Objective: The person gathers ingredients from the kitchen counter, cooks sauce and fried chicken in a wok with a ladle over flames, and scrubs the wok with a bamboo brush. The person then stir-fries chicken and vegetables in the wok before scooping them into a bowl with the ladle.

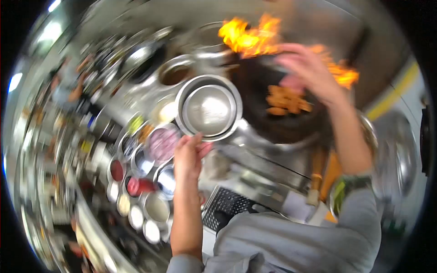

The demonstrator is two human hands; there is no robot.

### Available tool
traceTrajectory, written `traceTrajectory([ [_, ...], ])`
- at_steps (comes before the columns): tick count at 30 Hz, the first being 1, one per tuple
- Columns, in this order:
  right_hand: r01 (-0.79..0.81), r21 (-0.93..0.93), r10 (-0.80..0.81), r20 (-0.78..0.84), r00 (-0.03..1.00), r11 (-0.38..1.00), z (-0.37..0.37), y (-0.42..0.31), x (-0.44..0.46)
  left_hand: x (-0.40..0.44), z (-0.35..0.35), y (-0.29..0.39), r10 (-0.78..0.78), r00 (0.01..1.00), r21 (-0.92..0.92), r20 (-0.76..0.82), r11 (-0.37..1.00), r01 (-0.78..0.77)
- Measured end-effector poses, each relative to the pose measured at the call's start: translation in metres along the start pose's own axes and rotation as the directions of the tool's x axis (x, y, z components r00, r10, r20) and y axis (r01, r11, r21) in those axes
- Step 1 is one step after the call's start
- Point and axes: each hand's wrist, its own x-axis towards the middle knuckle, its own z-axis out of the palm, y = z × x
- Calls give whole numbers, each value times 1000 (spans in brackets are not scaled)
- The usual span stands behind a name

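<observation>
A large dark wok (259,109) holds several browned pieces of food (284,100), with flames (250,38) rising behind it. Over the wok is my right hand (302,68), smeared by motion; what it holds, if anything, cannot be made out. My left hand (189,152) has its fingers pressed at the lower rim of a metal bowl (209,109), which sits inside a slightly larger metal bowl.
Left of the metal bowls are many small containers, among them a bowl of pinkish pieces (163,143). A black perforated tray (227,207) lies near my body. Wooden handles (318,170) lie below the wok. People stand at the far left.
</observation>
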Motion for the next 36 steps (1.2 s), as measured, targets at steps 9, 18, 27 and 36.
traceTrajectory([
  [9, 147, -149, -125, 146, 981, 978, 15, 5, -83, -195, -324, 103, 383, 684, -28, -620, 861, -508],
  [18, -219, 42, 188, 376, 907, 975, 210, -2, -205, -288, -705, 37, 46, 182, -64, -982, 832, -552],
  [27, -394, -218, 445, 296, 845, 893, 236, 22, -270, -241, -894, 97, 239, 222, 7, -945, 694, -720],
  [36, -373, -389, 284, -268, 921, 842, 126, 50, -298, -241, -499, 103, 850, 518, 647, -96, 449, -616],
])
